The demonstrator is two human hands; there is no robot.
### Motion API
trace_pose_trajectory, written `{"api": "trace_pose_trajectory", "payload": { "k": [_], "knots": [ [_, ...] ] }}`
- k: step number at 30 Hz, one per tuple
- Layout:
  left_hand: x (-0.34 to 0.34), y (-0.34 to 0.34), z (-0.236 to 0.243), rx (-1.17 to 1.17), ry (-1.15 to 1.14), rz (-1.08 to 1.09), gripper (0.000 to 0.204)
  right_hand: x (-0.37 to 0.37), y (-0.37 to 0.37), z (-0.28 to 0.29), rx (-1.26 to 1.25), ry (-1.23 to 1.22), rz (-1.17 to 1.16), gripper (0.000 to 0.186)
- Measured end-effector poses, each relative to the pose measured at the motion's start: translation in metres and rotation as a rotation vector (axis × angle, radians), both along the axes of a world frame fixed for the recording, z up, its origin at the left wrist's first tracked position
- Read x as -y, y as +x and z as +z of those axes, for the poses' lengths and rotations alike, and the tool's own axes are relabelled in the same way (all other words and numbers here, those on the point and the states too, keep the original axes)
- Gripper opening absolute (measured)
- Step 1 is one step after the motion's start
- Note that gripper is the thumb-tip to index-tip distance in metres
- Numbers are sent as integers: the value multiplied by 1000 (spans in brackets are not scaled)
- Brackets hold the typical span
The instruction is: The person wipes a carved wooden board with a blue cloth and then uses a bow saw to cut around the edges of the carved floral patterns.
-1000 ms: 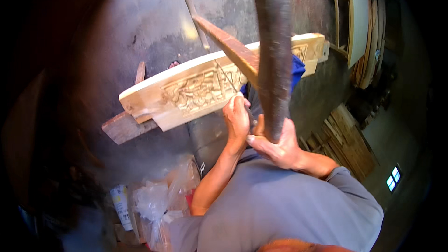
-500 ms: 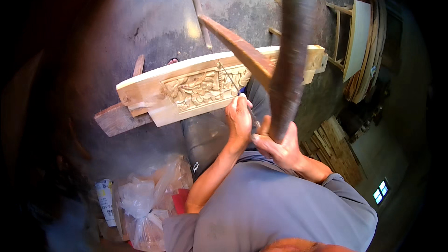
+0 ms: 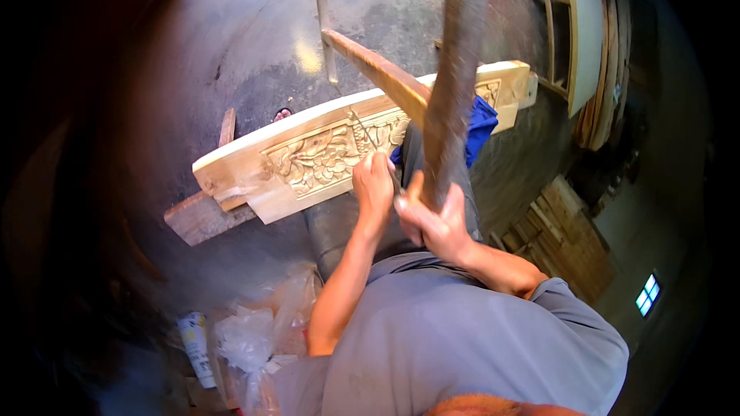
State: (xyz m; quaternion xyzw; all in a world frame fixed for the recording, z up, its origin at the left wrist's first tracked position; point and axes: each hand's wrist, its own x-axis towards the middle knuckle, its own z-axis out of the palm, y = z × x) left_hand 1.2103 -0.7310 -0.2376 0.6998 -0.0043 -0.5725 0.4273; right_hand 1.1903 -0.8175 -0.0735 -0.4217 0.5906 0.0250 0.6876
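Note:
A pale wooden board (image 3: 312, 160) with carved relief foliage lies across my lap. A bow saw spans it, with a dark near post (image 3: 453, 62), a brown crossbar (image 3: 378, 69) and a far post (image 3: 324, 31). Its thin blade (image 3: 362, 128) runs from the far post across the carving to my hands. Whether the blade passes through the board cannot be told. My right hand (image 3: 441, 225) wraps round the lower end of the near post. Beside it, my left hand (image 3: 375, 186) is closed at the near end of the blade, its fingertips partly hidden.
A plank (image 3: 202, 217) juts out below the board's left end. Blue cloth (image 3: 479, 127) shows behind the near post. Plastic bags (image 3: 247, 337) and a white printed tube (image 3: 197, 347) sit at lower left. Wood pieces (image 3: 569, 223) and a wooden frame (image 3: 583, 46) stand at right.
Both hands and the bow saw have shifted left, and the near post has swung left. Blue cloth has come into sight beside it. The view itself has shifted slightly.

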Motion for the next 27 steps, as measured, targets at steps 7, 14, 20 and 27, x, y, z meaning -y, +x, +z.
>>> {"api": "trace_pose_trajectory", "payload": {
  "k": [7,14,20,27],
  "knots": [
    [1,-4,12,-97,19,57,36,-9,-9,3,131,-93,-101,27],
    [7,5,-3,-190,27,161,33,-7,-7,-24,99,-79,-52,25],
    [-3,-15,17,29,-81,134,36,-1,-12,11,138,-118,106,22],
    [-17,-16,-46,28,-119,79,40,5,8,-42,0,23,200,15]
  ]
}}
